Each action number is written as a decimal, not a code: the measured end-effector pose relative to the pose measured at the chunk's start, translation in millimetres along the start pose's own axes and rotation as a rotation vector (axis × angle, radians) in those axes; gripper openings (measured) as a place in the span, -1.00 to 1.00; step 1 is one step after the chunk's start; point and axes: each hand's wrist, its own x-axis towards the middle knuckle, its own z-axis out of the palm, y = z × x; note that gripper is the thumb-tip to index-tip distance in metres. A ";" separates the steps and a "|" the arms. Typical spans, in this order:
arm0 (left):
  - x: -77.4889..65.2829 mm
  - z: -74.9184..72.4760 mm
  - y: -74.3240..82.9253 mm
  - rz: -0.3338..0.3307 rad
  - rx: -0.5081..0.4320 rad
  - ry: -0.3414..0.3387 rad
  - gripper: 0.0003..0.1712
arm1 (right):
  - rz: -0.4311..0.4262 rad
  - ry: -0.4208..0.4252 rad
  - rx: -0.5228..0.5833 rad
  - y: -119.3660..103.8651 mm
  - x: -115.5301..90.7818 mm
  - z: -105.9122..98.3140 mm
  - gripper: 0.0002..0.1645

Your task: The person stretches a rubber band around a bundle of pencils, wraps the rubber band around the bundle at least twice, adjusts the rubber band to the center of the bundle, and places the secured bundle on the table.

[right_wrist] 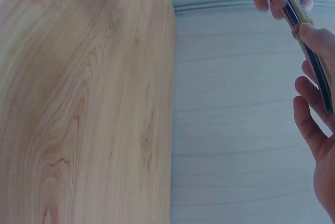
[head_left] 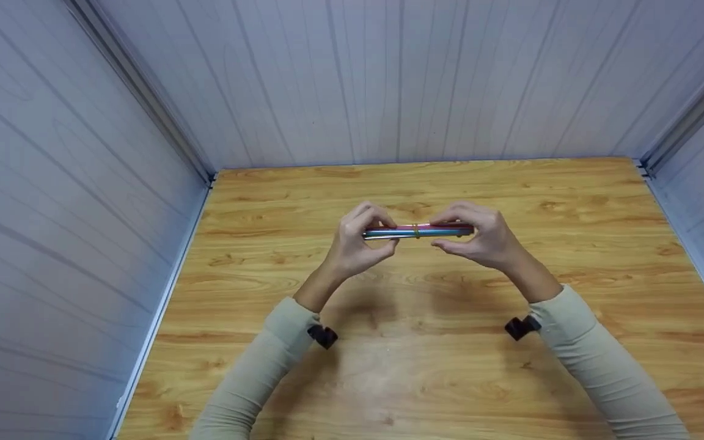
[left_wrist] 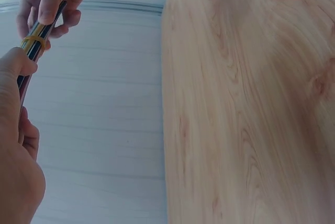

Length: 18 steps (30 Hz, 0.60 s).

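A slim bundle of pens (head_left: 440,232), with blue, pink and silvery barrels, is held level above the table. A yellow rubber band (head_left: 416,231) wraps its middle. My left hand (head_left: 355,241) grips the left end, thumb below and fingers above. At the other end my right hand (head_left: 480,235) holds the bundle the same way, fingers along the top. In the left wrist view the bundle (left_wrist: 33,50) slants between both hands, the band lying between the thumbs. The right wrist view shows the bundle (right_wrist: 316,66) with the right thumb at the band; the palms hide its ends.
Below the hands lies a wood-grain table (head_left: 388,379). A pale panelled wall (head_left: 364,85) rises at the back edge, with further panels on the left (head_left: 52,244) and right. Black wrist devices (head_left: 322,336) sit at both sleeve cuffs.
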 end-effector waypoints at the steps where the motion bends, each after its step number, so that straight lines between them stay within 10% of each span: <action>1: -0.4 -1.2 -0.9 0.002 0.000 0.011 -0.79 | 0.009 0.006 -0.002 1.1 -0.8 -1.4 -0.50; 18: 2.8 1.8 -0.6 0.114 0.181 -0.001 -0.78 | 0.048 -0.026 -0.105 4.3 -12.9 5.8 -0.52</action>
